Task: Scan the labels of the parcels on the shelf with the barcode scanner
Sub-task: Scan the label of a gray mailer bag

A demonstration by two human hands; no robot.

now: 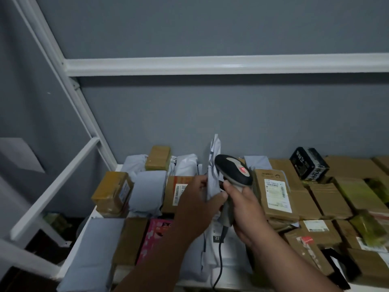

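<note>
Currently my left hand (pixel 195 199) pinches a soft, light poly mailer (pixel 213 165) upright above the shelf (pixel 84 234) parcels; fingers curled on its edge. Right hand (pixel 245 207) fingers wrap the barcode scanner (pixel 232 170) grip. Mailer looks floppy, so hold near label, pull flat.

A grey wall (pixel 210 28) stands behind, with a grey panel (pixel 19 154) at far left.

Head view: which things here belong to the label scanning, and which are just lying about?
In the job:
- barcode scanner, gripped by the right hand
- grey mailer bag, held upright by the left hand
- labelled cardboard parcel on the shelf

Lying about:
- white shelf frame
- grey wall
</note>
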